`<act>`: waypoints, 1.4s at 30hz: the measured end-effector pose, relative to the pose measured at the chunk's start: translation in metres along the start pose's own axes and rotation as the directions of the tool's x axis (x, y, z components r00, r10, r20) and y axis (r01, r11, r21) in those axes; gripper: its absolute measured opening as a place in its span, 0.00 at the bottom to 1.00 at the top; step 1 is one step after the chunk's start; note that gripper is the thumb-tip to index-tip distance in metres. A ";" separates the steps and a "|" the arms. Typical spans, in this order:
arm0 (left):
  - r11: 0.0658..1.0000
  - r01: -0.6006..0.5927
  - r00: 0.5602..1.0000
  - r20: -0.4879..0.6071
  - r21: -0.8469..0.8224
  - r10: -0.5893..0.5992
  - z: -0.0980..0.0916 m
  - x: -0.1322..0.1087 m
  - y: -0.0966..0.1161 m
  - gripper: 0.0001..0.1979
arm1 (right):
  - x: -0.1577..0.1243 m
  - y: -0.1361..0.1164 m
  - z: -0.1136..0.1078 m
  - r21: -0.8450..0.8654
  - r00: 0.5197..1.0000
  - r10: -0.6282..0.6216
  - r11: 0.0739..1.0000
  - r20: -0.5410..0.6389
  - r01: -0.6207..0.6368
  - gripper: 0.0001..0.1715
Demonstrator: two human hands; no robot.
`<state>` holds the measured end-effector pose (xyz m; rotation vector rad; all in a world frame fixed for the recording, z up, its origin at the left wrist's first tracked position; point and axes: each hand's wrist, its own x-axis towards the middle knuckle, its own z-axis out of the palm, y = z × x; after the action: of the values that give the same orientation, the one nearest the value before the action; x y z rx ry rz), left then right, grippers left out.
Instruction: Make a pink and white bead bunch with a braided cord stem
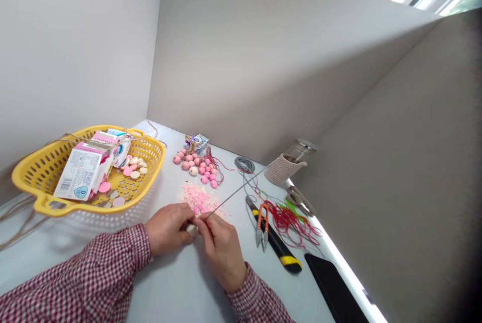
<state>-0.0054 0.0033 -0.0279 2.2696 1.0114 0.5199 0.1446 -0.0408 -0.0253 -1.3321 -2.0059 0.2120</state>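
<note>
My left hand (170, 226) is closed around a small cream-white lump (192, 230), which shows between the thumb and fingers. Close against it, my right hand (222, 247) pinches a thin, straight, grey-brown rod (241, 187). This rod slants up to the right, toward the knitted-cover cup; whether it is stiff or a taut cord I cannot tell. Its lower end is hidden by my fingers at the lump. Just beyond both hands lies a heap of pink and white shavings (199, 199). Behind the shavings sit several pink beads (207, 170) and a whitish bead (193, 171).
At left stands a yellow basket (158, 172) with cartons (80, 172) and pink and cream discs. To the right lie a utility knife (280, 245), orange-handled thread snips (262, 222), red cord (288, 222), a grey cord coil (244, 164), a covered cup (280, 170) and a black phone-like slab (335, 288).
</note>
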 end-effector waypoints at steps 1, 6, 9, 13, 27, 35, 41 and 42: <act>1.000 -0.010 1.000 0.005 -0.017 0.010 0.000 0.000 0.000 0.03 | 0.001 0.000 -0.002 0.022 1.000 -0.007 1.000 0.028 0.007 0.13; 0.997 -0.036 0.999 0.015 -0.065 0.037 0.000 0.000 0.000 0.05 | 0.002 0.002 -0.010 0.059 0.990 -0.058 0.997 0.131 0.050 0.14; 0.998 0.008 1.000 0.013 -0.056 -0.007 0.000 0.000 0.000 0.04 | 0.000 0.003 -0.006 -0.031 0.994 -0.052 0.998 0.100 0.056 0.13; 0.996 0.069 0.998 0.006 -0.050 -0.068 0.001 0.000 0.001 0.05 | -0.003 0.002 0.002 -0.182 0.999 -0.036 0.982 0.024 0.040 0.14; 0.999 0.021 1.000 0.009 -0.043 -0.021 0.001 0.000 0.000 0.03 | -0.003 -0.008 0.003 -0.100 0.997 0.046 0.994 -0.061 -0.052 0.11; 0.999 0.002 1.000 -0.003 -0.050 -0.002 0.000 0.001 -0.001 0.04 | 0.001 -0.005 -0.010 0.133 1.000 -0.022 0.991 0.005 0.021 0.10; 0.999 -0.018 1.000 -0.025 -0.048 0.017 0.003 0.001 -0.003 0.02 | -0.001 -0.003 0.000 -0.125 0.993 -0.075 0.990 -0.093 0.063 0.13; 0.999 -0.018 1.000 -0.025 -0.048 0.017 0.003 0.001 -0.003 0.01 | -0.001 -0.003 0.002 -0.158 0.991 -0.084 0.985 -0.104 0.067 0.13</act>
<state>-0.0046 0.0045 -0.0323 2.2362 0.9811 0.5752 0.1416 -0.0427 -0.0260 -1.3283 -2.0079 -0.0526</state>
